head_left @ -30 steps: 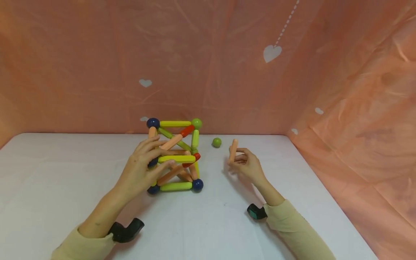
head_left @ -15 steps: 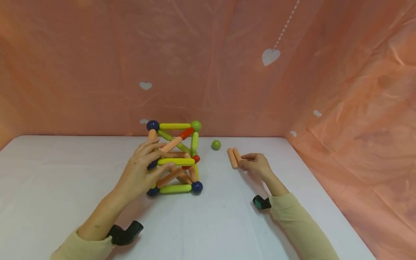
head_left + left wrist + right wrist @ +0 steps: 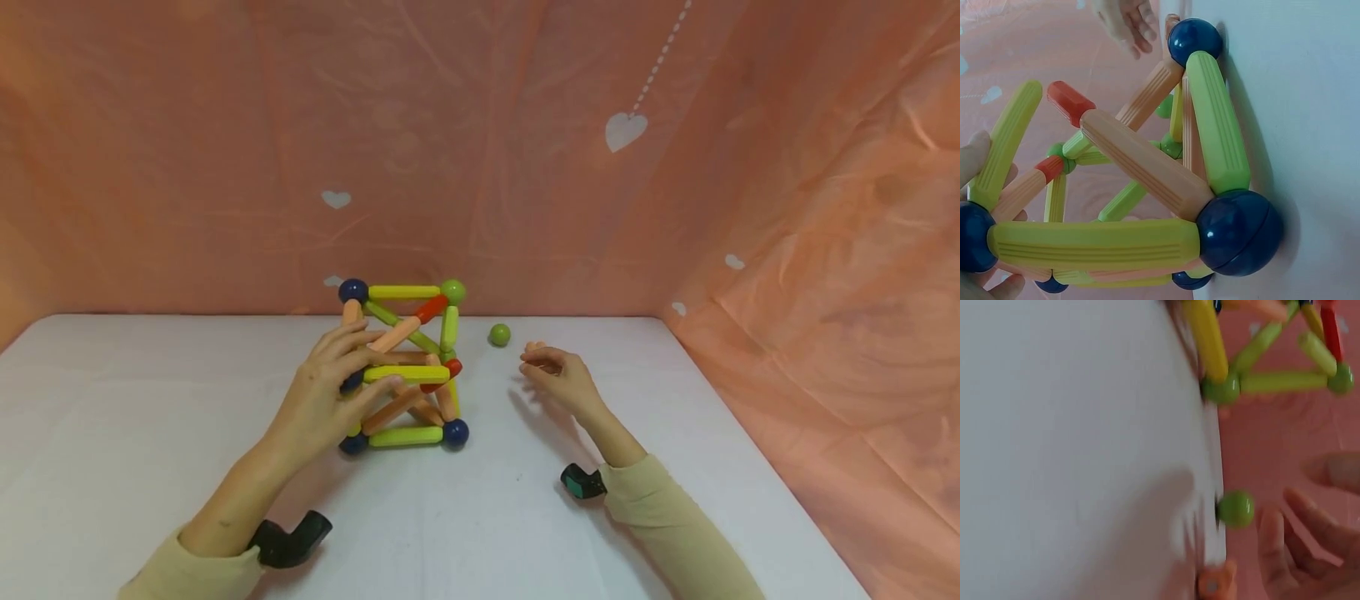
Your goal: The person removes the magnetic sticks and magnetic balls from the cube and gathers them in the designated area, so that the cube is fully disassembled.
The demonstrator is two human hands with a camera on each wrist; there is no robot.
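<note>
One stick-and-ball frame (image 3: 407,374) on white tabletop (image 3: 495,525), orange fabric (image 3: 480,167) behind.

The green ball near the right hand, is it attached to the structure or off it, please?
Off: the green ball rests on the table, visibly apart from the stick-and-ball structure.
</note>
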